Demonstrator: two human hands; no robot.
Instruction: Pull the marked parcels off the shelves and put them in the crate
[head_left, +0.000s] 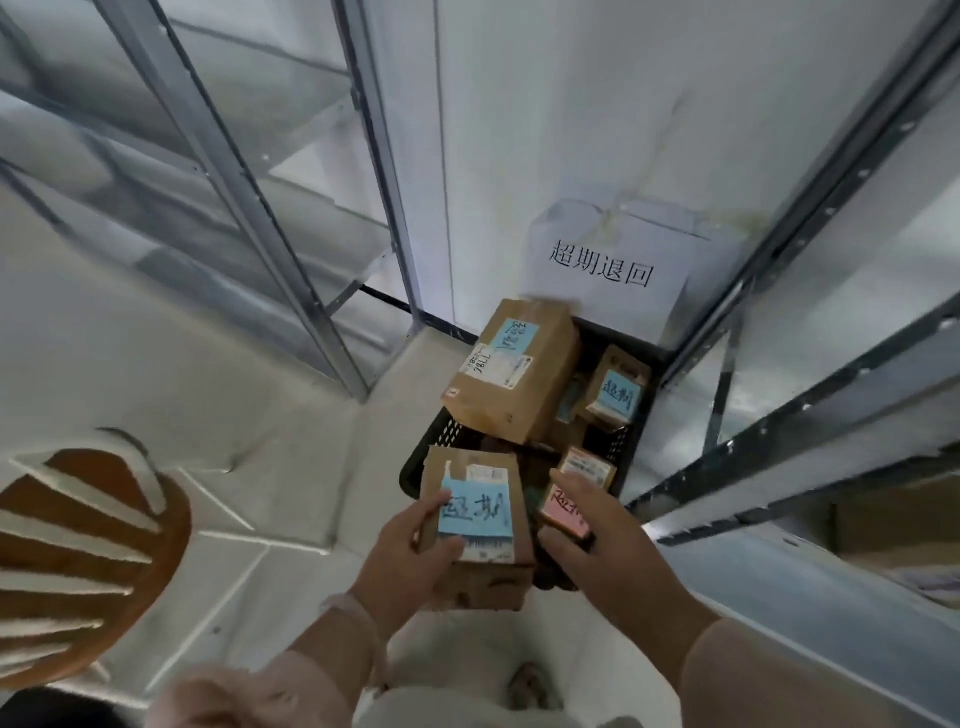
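Note:
A black crate (415, 467) stands on the floor between the shelves, with several cardboard parcels in it. My left hand (410, 551) grips a brown parcel with a blue handwritten note (475, 512) at its left side, holding it over the crate's near edge. My right hand (602, 540) lies over a small parcel with a pink note (563, 512), fingers spread across it; a grip cannot be made out. A large parcel with a blue note (511, 371) leans across the crate's far left. A smaller blue-noted parcel (618, 392) sits at the far right.
Metal shelf uprights (291, 249) rise on the left and a shelf rack (810, 415) on the right. A white box with printed characters (608, 270) stands behind the crate against the wall. A round brown-and-white rug (88, 556) lies on the floor at the left.

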